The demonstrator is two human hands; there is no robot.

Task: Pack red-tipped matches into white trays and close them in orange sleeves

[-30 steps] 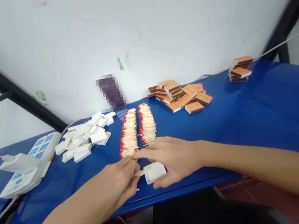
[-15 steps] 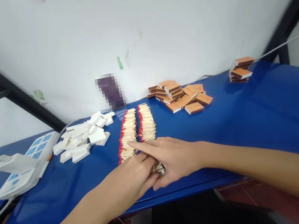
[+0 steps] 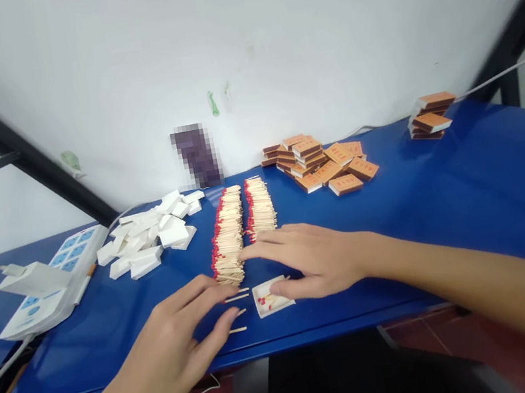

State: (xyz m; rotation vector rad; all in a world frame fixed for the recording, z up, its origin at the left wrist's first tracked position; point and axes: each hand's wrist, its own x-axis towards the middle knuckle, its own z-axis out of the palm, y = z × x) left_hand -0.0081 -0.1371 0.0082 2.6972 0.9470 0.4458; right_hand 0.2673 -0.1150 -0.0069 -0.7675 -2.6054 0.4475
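Note:
A small white tray (image 3: 272, 304) with a few red-tipped matches in it lies near the table's front edge. My right hand (image 3: 311, 259) is spread, its thumb over the tray and its index fingertip at the left row of matches (image 3: 228, 233). A second, shorter row of matches (image 3: 261, 207) runs beside it. My left hand (image 3: 185, 332), fingers apart, is left of the tray. Several loose matches (image 3: 238, 329) lie by its fingertips; no match shows gripped in either hand.
White empty trays (image 3: 147, 234) are heaped at the left, beside a power strip (image 3: 62, 269) with a plug and cables. Orange matchboxes (image 3: 322, 162) are piled at the back, and a smaller stack (image 3: 431, 116) stands further right against the wall.
My hands have come apart from each other, the left one moving left. The tray with matches now shows on the table, and loose matches are visible beside it. The view has shifted slightly.

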